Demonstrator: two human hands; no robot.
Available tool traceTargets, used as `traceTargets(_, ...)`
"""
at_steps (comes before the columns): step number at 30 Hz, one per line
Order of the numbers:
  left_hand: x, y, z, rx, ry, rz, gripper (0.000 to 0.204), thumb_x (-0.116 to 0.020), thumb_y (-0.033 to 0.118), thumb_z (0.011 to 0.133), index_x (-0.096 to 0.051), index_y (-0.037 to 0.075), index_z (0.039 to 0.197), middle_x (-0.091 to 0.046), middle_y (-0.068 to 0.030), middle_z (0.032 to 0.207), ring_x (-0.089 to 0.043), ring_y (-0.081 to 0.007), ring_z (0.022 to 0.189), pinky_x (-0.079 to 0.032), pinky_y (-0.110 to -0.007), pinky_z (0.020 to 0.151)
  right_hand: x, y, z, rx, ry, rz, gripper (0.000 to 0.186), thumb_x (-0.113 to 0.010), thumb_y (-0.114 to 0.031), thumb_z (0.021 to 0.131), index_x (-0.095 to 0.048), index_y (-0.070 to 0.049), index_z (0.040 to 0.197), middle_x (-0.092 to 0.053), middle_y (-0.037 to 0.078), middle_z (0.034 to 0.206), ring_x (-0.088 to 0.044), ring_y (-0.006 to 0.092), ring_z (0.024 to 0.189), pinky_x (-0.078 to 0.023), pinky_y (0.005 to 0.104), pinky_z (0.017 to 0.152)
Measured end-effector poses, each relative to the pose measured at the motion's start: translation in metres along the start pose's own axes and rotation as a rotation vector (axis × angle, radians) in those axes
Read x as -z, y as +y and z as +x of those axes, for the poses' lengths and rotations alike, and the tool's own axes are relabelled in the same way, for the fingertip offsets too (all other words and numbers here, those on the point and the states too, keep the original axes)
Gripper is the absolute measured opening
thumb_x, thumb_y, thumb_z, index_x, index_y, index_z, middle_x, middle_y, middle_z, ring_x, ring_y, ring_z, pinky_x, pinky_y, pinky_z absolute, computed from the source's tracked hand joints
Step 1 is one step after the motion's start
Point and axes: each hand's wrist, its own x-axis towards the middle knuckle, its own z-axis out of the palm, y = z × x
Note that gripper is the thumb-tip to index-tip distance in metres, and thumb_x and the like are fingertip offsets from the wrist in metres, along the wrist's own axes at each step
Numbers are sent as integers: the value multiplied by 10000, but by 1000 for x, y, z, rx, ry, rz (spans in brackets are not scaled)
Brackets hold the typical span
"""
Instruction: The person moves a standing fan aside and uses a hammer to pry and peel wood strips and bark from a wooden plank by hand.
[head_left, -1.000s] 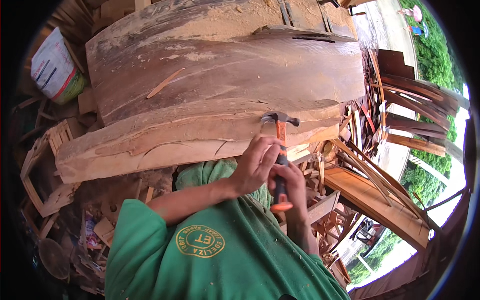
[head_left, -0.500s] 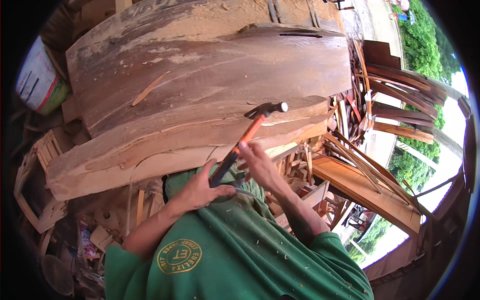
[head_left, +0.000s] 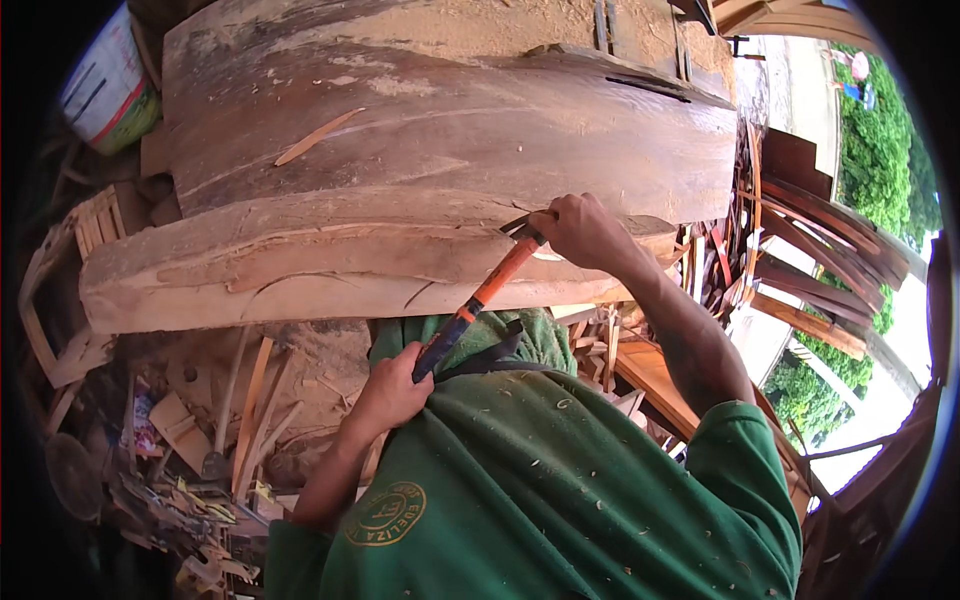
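Note:
A claw hammer with an orange and black handle slants across the front of a thick, rough wooden slab. My left hand is wrapped round the lower black end of its handle, close to my green shirt. My right hand is closed over the hammer's head, hiding most of it; the claw shows to the left of the fingers. Head and right hand are over the slab's right part. Whether they touch the wood I cannot tell.
Behind the slab spreads a wide, dusty wooden top with a loose splinter and sawdust. Scrap wood litters the floor at lower left. Stacked boards jut out at right. A white sack stands at far left.
My right hand has moved from the orange part of the handle up onto the hammer's head. My left hand has shifted down the handle and closed round its end. The view has shifted somewhat.

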Motion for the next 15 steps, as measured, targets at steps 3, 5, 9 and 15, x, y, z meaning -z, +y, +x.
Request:
traceTargets(3,-18,24,-16,3,93,-6,278,-632,200,866,-540,3,1039,-639,-273,810,-630,-479,799,-484,-518,683,13,9,23,37,-238,-47,405,-568,-371,948,-715,2,891,-665,266,800,-658,436,789,-510,508,753)
traceTargets(5,-31,38,-23,55,87,-51,302,-626,208,864,-528,1,1060,-637,-284,793,-628,-486,795,-486,-545,699,13,21,36,189,-299,-116,411,-571,-373,950,-711,13,914,-672,261,828,-662,429,803,-509,508,753)
traceTargets(9,-59,22,-23,124,196,-118,270,-633,199,852,-544,8,1021,-635,-276,797,-641,-465,793,-491,-506,686,24,-9,31,320,-425,-256,347,-552,-339,967,-717,-35,947,-661,227,818,-674,407,810,-532,492,744)
traceTargets(15,-62,78,-37,202,144,-124,388,-619,277,901,-492,45,1185,-644,-301,833,-624,-508,835,-481,-556,729,32,9,72,197,-460,-120,476,-587,-408,958,-710,47,894,-681,261,792,-688,389,759,-519,472,704)
